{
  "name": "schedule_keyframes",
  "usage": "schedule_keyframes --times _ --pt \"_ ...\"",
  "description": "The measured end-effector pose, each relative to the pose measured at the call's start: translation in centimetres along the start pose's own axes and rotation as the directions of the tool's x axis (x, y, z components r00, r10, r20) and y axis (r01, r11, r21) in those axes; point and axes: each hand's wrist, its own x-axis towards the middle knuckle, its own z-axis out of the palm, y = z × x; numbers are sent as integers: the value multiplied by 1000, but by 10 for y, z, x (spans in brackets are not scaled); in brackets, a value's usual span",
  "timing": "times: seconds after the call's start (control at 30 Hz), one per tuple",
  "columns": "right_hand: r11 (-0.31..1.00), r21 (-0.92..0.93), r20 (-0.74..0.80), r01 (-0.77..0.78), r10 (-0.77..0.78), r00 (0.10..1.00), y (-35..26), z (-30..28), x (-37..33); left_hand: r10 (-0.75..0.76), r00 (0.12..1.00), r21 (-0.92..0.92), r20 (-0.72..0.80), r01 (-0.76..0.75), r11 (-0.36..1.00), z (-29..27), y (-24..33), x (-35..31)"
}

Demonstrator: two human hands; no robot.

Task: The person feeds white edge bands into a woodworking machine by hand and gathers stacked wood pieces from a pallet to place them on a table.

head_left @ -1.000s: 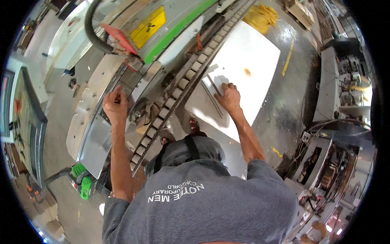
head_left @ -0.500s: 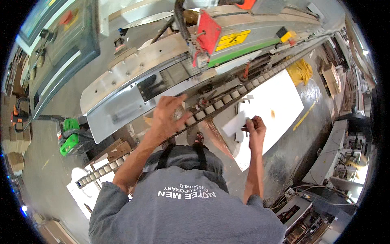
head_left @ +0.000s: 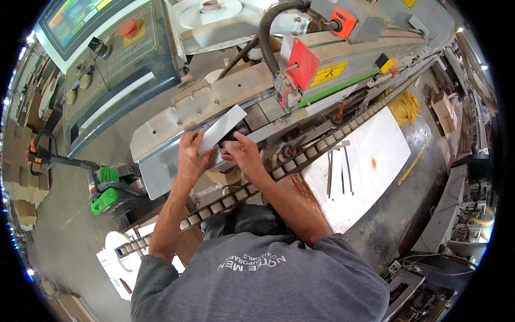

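Observation:
A narrow white panel (head_left: 224, 127) lies tilted over the metal infeed table (head_left: 160, 169) of the long machine, its far end towards the machine's housing. Closed round the near part of this panel is my left hand (head_left: 191, 156), fingers on its left side and thumb on the right. Just to the right, my right hand (head_left: 245, 155) has its fingers bent together close to the panel's right edge, beside a dark part of the machine. What those fingertips hold, if anything, is hidden.
A roller rail (head_left: 300, 159) runs diagonally before the machine. Right of it, a white board (head_left: 370, 161) bears several thin dark strips (head_left: 343, 174). A control console (head_left: 115, 80) stands at left, near a green-and-black pallet truck (head_left: 107, 188). Yellow sheeting (head_left: 405, 107) lies far right.
My right hand has left the white board, where it held a pale piece, and come left to the machine. A white panel is now in my left hand over the infeed table.

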Motion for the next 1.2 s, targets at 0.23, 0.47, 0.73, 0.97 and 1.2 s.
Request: schedule_keyframes --times 0.23,0.47,0.73,0.97,1.2 --pt "995 -87 39 55 -51 998 8 25 21 -35 979 130 -198 62 990 -2 -20 2" --pt "980 -64 189 191 -176 966 14 20 39 -167 941 -103 -293 143 984 16 -34 -8" --pt "967 -207 94 148 -131 987 23 25 42 41 944 95 -327 -11 995 23 -63 -18" --pt "1000 21 110 -18 15 994 12 27 41 -31 964 108 -264 61 992 26 -69 -22" --pt "902 -382 137 204 -163 977 49 23 58 -131 945 39 -301 150 988 18 -59 -24"
